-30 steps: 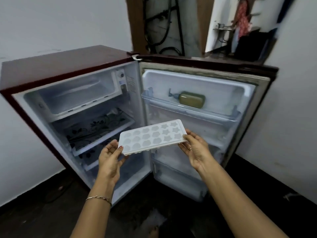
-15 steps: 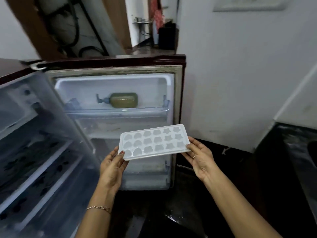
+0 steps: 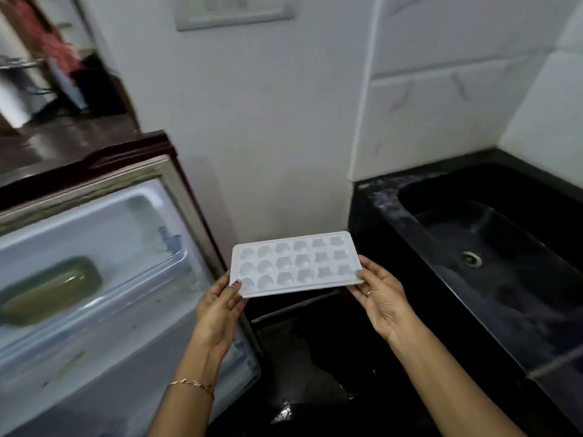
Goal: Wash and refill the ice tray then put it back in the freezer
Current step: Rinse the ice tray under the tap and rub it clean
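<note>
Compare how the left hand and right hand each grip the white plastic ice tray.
The left hand holds the near left corner of the white plastic ice tray, thumb on top; the right hand holds the right short edge, fingers spread beneath. The left wrist wears a thin bracelet; the right hand wears a ring. Both are bare and together keep the tray roughly level.

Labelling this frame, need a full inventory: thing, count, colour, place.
ice tray: 1, white, centre, held level by both short ends
fridge door: 1, maroon edge, white liner, open, left
bottle: 1, green, lying in door shelf
sink: 1, black, right, set in counter
counter: 1, black, right
switch plate: 1, white, wall, top
bracelet: 1, gold, left wrist
left hand: holds tray's left end
right hand: holds tray's right end
</note>
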